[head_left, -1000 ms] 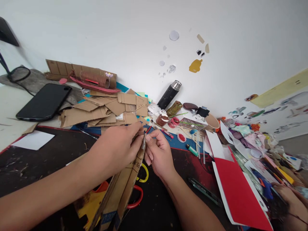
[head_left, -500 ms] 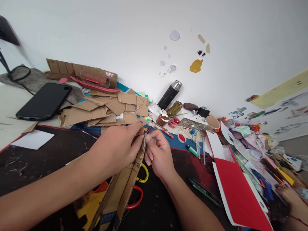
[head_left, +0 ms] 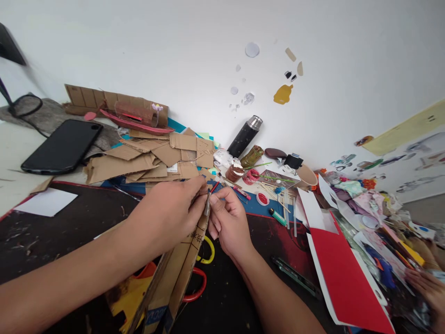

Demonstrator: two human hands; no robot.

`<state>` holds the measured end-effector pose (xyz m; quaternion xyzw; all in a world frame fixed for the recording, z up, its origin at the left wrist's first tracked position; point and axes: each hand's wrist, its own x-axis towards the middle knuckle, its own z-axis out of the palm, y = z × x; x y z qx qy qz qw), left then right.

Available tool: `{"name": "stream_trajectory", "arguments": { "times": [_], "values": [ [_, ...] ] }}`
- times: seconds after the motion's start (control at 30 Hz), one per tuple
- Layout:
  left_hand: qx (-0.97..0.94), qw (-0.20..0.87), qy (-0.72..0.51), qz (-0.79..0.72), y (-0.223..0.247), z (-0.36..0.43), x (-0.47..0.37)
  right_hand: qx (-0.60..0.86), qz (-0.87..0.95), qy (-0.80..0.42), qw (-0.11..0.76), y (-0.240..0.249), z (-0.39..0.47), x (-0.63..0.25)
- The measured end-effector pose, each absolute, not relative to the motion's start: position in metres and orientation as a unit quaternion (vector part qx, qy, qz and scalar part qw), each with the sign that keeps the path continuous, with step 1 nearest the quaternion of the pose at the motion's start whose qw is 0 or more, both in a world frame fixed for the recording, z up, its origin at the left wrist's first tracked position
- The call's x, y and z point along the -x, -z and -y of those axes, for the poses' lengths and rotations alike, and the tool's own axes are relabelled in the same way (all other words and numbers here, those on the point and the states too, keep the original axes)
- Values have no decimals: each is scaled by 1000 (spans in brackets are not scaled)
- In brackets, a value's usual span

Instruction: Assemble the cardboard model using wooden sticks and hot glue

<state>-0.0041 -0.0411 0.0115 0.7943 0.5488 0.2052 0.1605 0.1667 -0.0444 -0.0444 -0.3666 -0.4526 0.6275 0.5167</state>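
Pinching the far end of a folded cardboard strip (head_left: 186,266), a person's left hand (head_left: 170,208) and right hand (head_left: 229,220) meet fingertip to fingertip above a dark table (head_left: 225,306). Both are drawn nearly closed, thumbs pressed against fingers, with the strip's narrow tip between them; the fingers hide exactly how each grips it. The strip's long axis slants from the wearer's side, where its broader end bears a blue printed mark, up and away to the right, so that the tip points forward between the hands.

The left hand and forearm cover part of its left side. Just below the right hand, beside the strip, lie a yellow loop handle (head_left: 212,253) and a red loop handle (head_left: 205,282). A yellow piece (head_left: 130,299), partly hidden, sits beneath the left forearm. Beyond the left hand spreads a heap of cardboard scraps (head_left: 139,162), with a red boat model (head_left: 137,124) behind it. Beyond the right hand stand a black flask (head_left: 241,139) and a brown paint jar (head_left: 234,174). A red folder (head_left: 347,273) lies well to its right, and farther right is another person's hand (head_left: 426,285).
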Motion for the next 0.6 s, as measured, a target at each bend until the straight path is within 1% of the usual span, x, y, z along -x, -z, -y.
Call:
{"name": "stream_trajectory", "arguments": {
  "times": [0.6],
  "values": [
    [-798,150,-219,-541,-12,40,5,394,458,-612,510,42,45,-166]
  ]
}}
